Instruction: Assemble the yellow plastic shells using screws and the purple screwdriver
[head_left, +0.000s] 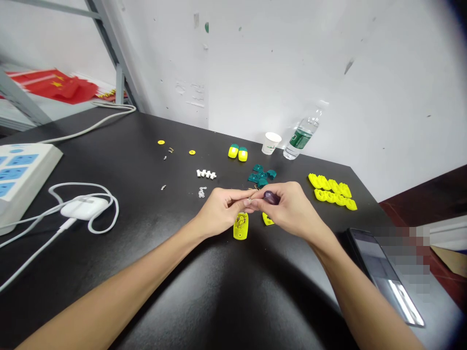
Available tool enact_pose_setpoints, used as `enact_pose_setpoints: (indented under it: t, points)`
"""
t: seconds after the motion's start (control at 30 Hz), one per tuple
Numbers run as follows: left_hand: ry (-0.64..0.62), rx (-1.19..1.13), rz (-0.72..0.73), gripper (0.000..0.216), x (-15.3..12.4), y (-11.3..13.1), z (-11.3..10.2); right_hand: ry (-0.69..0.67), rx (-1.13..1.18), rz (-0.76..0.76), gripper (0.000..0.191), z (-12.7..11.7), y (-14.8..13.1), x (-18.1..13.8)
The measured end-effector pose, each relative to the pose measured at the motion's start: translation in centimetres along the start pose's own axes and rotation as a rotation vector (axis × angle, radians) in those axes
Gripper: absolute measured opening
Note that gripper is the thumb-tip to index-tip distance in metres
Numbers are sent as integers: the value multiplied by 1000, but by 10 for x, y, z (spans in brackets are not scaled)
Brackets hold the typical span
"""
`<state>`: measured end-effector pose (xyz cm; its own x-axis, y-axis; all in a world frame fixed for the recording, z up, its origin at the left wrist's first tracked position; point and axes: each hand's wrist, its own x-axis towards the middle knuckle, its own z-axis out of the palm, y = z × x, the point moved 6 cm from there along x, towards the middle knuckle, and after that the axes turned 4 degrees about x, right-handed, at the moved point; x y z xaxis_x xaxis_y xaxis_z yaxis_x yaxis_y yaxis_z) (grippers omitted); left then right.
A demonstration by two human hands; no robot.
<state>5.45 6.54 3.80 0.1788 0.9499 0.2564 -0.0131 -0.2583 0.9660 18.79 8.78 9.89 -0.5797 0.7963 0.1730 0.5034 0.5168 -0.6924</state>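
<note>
Here you are at the bench, and your right hand has a narrow grip on a dark purple oval piece, while your left hand closes in, its fingertips pinched right up against your right hand; whether they hold anything is too small to tell! Just below, a yellow plastic shell lies open-faced with small parts inside, and a second yellow piece peeks out under your right hand. Up the bench, two yellow-and-green capsules look closed up, but plenty sits loose: teal pieces, a double row of yellow parts, white connectors. Nothing crowds you: a phone lies off by your right forearm, a power strip and white charger well off to your left
</note>
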Motion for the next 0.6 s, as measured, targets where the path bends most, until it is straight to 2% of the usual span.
enact_pose_setpoints:
  t: [0.6]
  points:
    - [-43,-129,-10,28,-1,4,0,-46,162,34,24,-4,4,2]
